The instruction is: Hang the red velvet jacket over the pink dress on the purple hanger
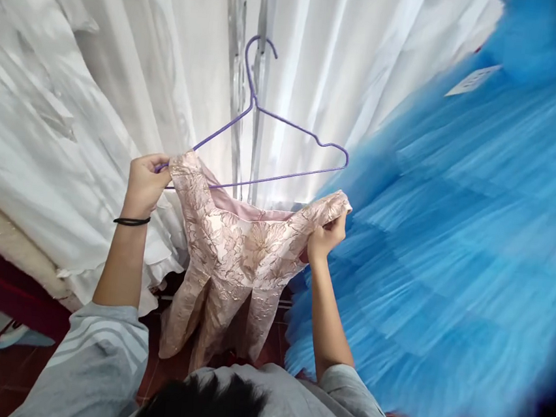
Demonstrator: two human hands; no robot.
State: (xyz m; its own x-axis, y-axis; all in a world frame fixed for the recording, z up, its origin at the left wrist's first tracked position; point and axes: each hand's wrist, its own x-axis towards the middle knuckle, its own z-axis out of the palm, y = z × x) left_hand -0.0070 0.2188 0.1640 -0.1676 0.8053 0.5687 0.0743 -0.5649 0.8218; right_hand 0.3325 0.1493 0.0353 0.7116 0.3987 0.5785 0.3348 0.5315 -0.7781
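A pink dress [255,245] with a gold floral pattern is stretched between my hands, its neckline uppermost. My left hand [147,183] is closed on one shoulder, beside the end of a purple hanger [296,126]. That end of the hanger passes into the left shoulder of the dress, while its right end is bare, above the other shoulder. By its hook, the hanger hangs on a metallic strip. My right hand [328,234] grips the right shoulder from below, its fingertips partly hidden by the fabric.
White draped fabric [122,88] covers the back and left. A large blue tulle gown [451,251] with a white tag [473,80] fills the right side. Dark red cloth [5,287] lies at lower left, above a red tiled floor [165,361].
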